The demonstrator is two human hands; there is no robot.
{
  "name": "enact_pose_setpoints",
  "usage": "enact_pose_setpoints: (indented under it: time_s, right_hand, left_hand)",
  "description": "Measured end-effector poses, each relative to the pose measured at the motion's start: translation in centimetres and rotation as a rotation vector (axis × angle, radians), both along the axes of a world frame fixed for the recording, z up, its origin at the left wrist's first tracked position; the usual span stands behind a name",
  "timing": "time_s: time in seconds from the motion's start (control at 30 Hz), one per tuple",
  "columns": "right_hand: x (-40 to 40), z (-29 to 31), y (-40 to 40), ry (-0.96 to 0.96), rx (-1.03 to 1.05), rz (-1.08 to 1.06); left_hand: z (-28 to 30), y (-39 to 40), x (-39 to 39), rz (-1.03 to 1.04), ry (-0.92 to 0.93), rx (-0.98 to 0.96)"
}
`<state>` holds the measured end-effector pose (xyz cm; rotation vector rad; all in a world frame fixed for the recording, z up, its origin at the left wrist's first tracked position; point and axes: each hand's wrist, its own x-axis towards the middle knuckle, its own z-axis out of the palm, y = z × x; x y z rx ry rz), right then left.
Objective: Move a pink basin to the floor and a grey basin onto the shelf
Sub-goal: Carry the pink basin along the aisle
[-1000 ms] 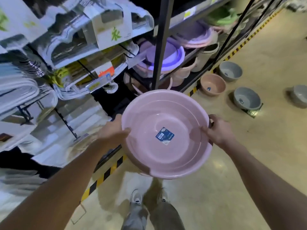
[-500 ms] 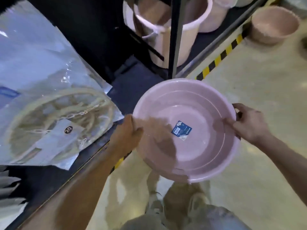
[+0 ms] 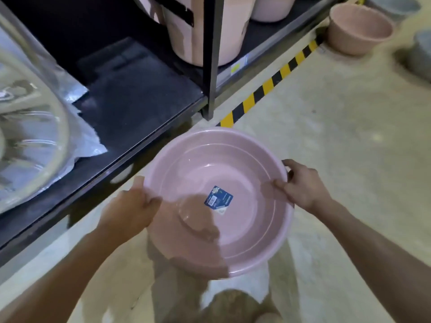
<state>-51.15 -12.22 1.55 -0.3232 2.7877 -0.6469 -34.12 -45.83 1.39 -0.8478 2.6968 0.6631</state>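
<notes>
A large pink basin (image 3: 245, 173) with a blue label inside is low over the pale floor (image 3: 338, 136), just in front of the dark bottom shelf (image 3: 140, 94). My left hand (image 3: 133, 208) grips its left rim, thumb over the edge. At the right rim my right hand (image 3: 303, 185) holds on with its fingers curled round the edge. A grey basin (image 3: 423, 52) shows only partly at the right edge of the view, on the floor. I cannot tell whether the pink basin touches the floor.
A black upright post (image 3: 212, 57) stands at the shelf's corner, with yellow-black tape (image 3: 272, 82) along the floor beside it. Pink buckets (image 3: 205, 26) fill the shelf behind. A smaller pink basin (image 3: 359, 29) sits on the floor at top right. Plastic-wrapped goods (image 3: 35, 136) lie on the left.
The view has dropped from the upper shelves to floor level. The pink basin, held by both hands throughout, has come down and away from the shelf, over the floor.
</notes>
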Motion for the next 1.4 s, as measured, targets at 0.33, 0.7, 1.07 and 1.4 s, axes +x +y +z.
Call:
enact_pose_setpoints:
  time_s: [0.33, 0.7, 1.07, 1.4]
  right_hand:
    - [1.1, -4.6, -0.1, -0.046, 0.08, -0.014]
    - [1.6, -5.6, 0.0, -0.106, 0.125, -0.032]
    - [-0.5, -3.8, 0.8, -0.066, 0.029, -0.127]
    - [-4.2, 13.3, 4.1, -0.025, -0.023, -0.259]
  left_hand:
    - [-5.0, -0.6, 0.5, -0.024, -0.065, -0.142]
    - [-6.8, -0.7, 0.3, 0.068, -0.033, 0.13]
    - [-2.9, -0.4, -3.9, 0.104, -0.042, 0.203]
    - [16.1, 2.4, -8.9, -0.056, 0.064, 0.068]
